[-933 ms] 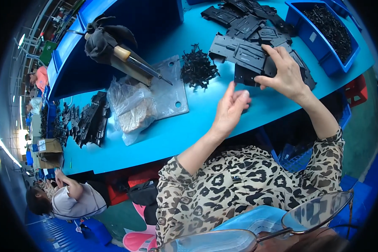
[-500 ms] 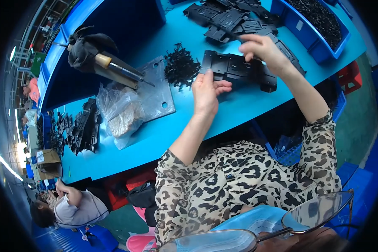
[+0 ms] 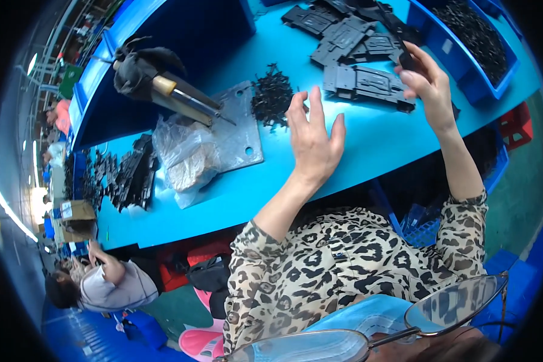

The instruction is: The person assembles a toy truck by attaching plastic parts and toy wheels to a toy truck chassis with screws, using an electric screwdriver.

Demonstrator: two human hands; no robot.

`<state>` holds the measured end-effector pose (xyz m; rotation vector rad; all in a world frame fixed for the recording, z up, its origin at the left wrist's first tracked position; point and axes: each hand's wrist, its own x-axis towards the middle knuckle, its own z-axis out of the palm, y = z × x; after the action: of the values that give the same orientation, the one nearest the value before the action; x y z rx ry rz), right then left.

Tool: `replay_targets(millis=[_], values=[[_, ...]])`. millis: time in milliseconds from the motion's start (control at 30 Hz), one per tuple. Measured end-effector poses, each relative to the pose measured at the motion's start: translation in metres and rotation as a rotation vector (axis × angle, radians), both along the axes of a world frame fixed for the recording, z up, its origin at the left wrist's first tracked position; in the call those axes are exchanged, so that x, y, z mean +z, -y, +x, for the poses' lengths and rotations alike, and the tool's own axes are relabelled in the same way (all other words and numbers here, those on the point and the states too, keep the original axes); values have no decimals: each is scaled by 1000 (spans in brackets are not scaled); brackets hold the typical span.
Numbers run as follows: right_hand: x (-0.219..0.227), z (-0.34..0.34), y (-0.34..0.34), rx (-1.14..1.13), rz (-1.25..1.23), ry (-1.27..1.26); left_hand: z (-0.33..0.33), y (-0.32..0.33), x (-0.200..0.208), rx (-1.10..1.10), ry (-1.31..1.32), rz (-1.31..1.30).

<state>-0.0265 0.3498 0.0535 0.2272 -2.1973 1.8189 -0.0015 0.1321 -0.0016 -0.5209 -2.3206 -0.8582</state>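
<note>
My right hand [image 3: 433, 90] is raised at the right of the table, its fingers closed on a dark black plastic panel [image 3: 397, 27] that shows nearly edge-on. Nothing is in my left hand [image 3: 315, 142], which hovers over the table with fingers spread. Just left of it lies a heap of small black clips or strips [image 3: 271, 99]; their exact kind is too small to tell. Between my hands a flat black plate with moulded slots [image 3: 368, 84] rests on the table. More such plates [image 3: 344, 37] overlap behind it.
A blue bin [image 3: 498, 90] of small black pieces stands at the far right. On the left, a metal plate [image 3: 247, 145] bears a wooden-handled tool [image 3: 166, 84] on a stand, beside a clear plastic bag [image 3: 190, 163]. Stacked black parts [image 3: 133, 175] lie farther left, and another person [image 3: 117, 283] sits beyond.
My left hand has let go of the black panel that both hands were on and spread its fingers. My right hand has moved right with a dark panel. The whole view has shifted slightly.
</note>
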Motion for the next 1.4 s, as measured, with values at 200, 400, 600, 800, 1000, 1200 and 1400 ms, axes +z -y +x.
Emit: replay_targets(millis=[200, 400, 600, 800, 1000, 1200, 1400], values=[[-7, 17, 39, 88, -75, 188, -10, 24, -19, 263, 183, -313], [-15, 39, 62, 331, -146, 288, -32, 26, -28, 23, 173, -160], [-40, 55, 78, 360, 433, -251, 37, 40, -11, -367, 623, 726], [-56, 69, 104, 524, 607, -445, 99, 40, 6, -441, 614, 1699], [-29, 2, 115, 384, 686, -330, 83, 67, -9, -77, 630, 1840], [-25, -93, 135, 80, 968, -17, 80, 69, 0, -147, 731, 1810], [-33, -97, 146, 170, 911, 103, 75, 75, -6, -182, 780, 1761]])
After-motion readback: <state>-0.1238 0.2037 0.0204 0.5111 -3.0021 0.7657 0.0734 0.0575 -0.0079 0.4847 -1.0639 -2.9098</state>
